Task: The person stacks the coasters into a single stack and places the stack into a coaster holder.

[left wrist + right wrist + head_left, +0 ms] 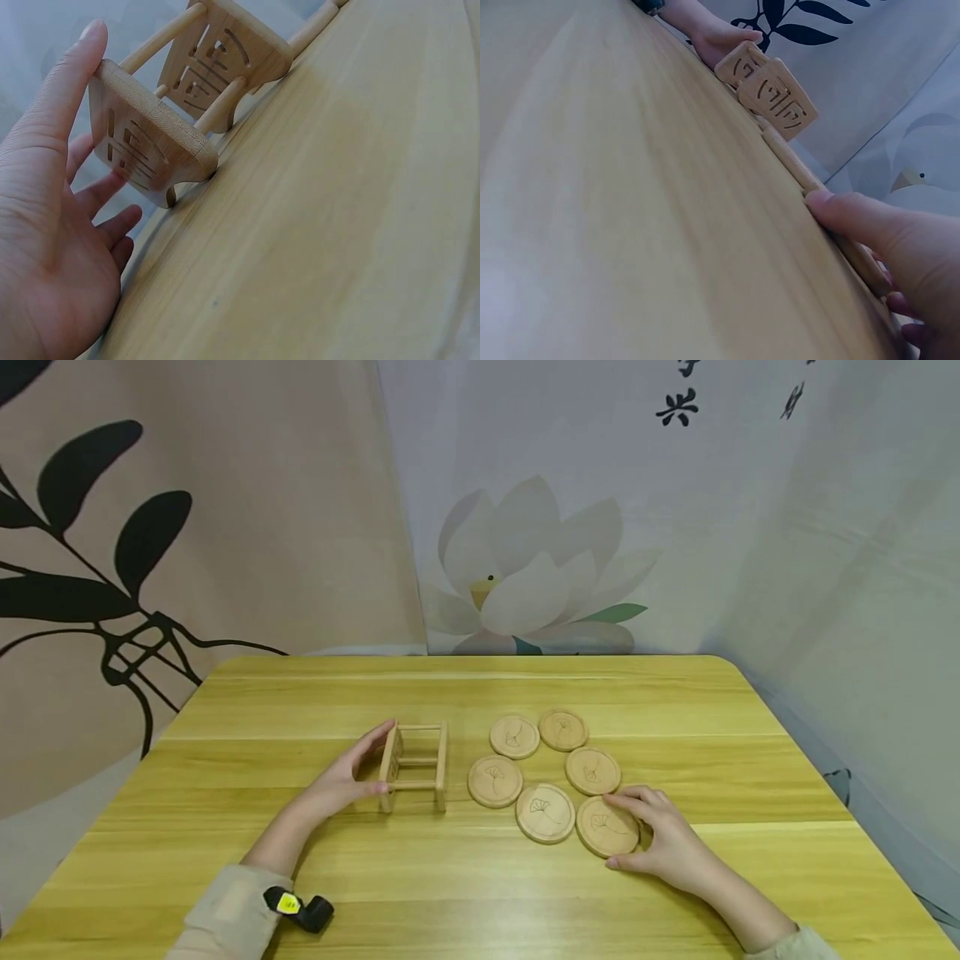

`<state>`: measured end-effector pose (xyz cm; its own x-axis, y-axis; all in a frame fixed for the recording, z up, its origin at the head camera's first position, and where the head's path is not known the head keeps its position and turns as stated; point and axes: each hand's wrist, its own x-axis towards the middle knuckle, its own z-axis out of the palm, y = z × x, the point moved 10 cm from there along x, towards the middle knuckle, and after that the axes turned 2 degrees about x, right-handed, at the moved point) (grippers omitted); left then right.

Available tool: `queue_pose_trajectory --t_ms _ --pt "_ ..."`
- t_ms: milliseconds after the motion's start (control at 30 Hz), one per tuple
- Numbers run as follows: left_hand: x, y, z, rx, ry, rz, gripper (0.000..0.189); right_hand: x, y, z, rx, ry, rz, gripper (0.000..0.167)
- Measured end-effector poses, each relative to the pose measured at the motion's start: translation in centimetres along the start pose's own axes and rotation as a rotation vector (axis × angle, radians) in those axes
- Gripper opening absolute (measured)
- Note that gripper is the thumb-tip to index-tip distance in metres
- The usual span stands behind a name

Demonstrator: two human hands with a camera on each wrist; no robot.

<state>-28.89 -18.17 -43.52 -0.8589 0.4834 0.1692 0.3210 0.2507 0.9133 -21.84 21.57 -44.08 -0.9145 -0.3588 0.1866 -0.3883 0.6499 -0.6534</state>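
Note:
A small wooden coaster rack (417,762) with two slotted side panels joined by round bars stands on the table, left of the coasters. My left hand (341,783) holds its left panel, thumb at the near edge and a finger at the far edge. In the left wrist view the thumb lies along the rim of the rack (154,120). Several round wooden coasters with engraved leaf designs lie flat in a loose ring. The nearest right coaster (606,828) sits between the thumb and fingers of my right hand (671,843), which grips it by its edge.
Other coasters include one at the front (545,814), one at the left (495,781) and one at the back (562,730). The wooden table (480,893) ends at a printed curtain (540,527) behind it. A black wrist device (300,908) is strapped over the left sleeve.

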Motion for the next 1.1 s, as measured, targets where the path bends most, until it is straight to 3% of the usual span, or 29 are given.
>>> queue_pose_trajectory --t_ms 567,833,1100 --pt "-0.03 0.26 0.03 -0.007 -0.001 0.004 0.088 0.13 -0.38 -0.08 0.009 0.016 -0.048 0.078" --pt "0.05 0.34 0.15 -0.009 -0.002 0.0 0.089 -0.11 -0.34 -0.31 0.027 0.022 -0.026 0.082" --pt "-0.06 0.24 0.07 -0.018 0.002 -0.01 0.087 0.18 -0.54 -0.54 0.008 0.07 -0.038 0.082"
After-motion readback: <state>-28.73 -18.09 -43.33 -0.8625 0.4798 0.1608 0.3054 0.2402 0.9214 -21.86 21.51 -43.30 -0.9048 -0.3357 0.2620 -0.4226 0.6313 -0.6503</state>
